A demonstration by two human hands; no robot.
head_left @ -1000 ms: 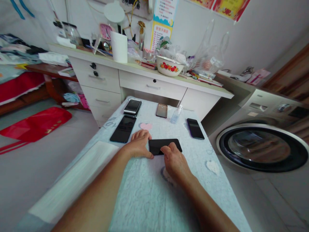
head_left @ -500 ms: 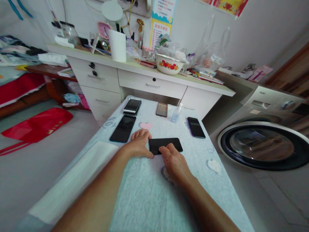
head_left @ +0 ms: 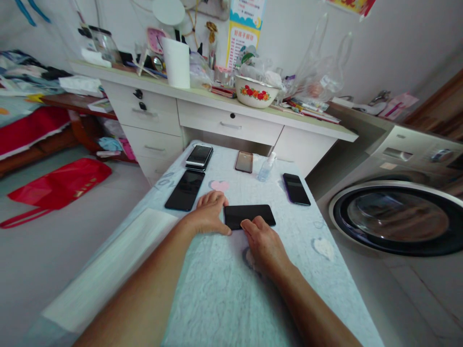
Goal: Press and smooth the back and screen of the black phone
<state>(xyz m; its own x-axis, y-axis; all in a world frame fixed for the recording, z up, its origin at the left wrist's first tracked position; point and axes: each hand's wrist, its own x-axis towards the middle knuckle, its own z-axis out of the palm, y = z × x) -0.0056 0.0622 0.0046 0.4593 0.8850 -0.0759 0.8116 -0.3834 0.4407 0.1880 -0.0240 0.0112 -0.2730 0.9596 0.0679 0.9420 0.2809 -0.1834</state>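
A black phone (head_left: 253, 213) lies crosswise on the pale blue tablecloth (head_left: 217, 294). At its left end is my left hand (head_left: 211, 213), thumb and fingers spread around the edge and resting on the cloth. My right hand (head_left: 263, 242) is closed over the phone's near edge, its fingertips pressed together on the screen; whatever they may pinch is hidden. Another dark phone (head_left: 185, 190) lies to the left, below a stack of phones (head_left: 199, 156). A brown phone case (head_left: 244, 162) and a clear spray bottle (head_left: 266, 167) stand farther back.
One more phone (head_left: 296, 189) lies near the table's right edge. A long white strip (head_left: 112, 270) runs along the left side. Behind are a white desk (head_left: 231, 123) with a flowered bowl (head_left: 256, 91), and a washing machine (head_left: 398, 217) at the right.
The whole view has shifted slightly. Both hands keep nearly the same places at the phone, with no clear change in their grip.
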